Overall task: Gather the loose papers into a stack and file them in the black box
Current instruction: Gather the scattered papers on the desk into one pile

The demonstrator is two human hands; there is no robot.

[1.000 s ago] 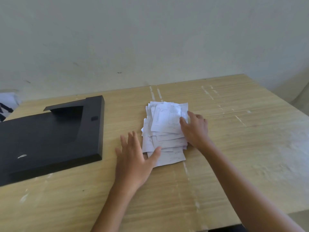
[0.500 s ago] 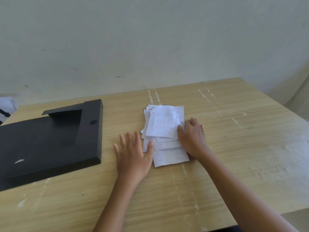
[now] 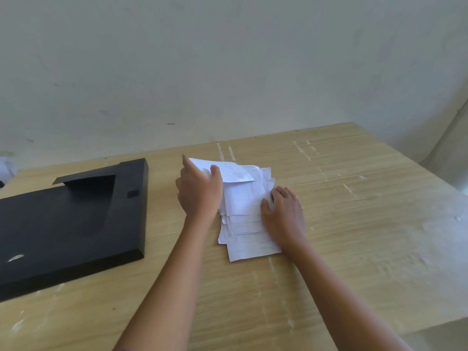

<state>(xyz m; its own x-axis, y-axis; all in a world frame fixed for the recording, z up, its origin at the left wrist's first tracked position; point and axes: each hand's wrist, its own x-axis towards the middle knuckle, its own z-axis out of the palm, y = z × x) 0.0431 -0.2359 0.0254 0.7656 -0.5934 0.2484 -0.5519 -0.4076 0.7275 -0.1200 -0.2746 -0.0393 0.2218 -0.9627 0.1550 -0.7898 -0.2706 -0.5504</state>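
Wood surface (image 3: 354,224) holds our papers (image 3: 247,216), mostly piled right of the black box (image 3: 76,224). Our left hand (image 3: 198,192) pinches one top sheet (image 3: 233,172); our right hand (image 3: 285,215) lies flat, fingers spread, on the pile. We think squaring up and filing are still left.

black box (image 3: 73,224): left end cut off by the picture's left edge.
papers (image 3: 247,214): print too small and blurred to read; lower sheets hidden under upper ones.
left hand (image 3: 198,192): covers the stack's left edge; fingers partly hidden behind the lifted sheet.
right hand (image 3: 285,215): covers the stack's right edge.
table (image 3: 354,224): near edge and right corner cut off.
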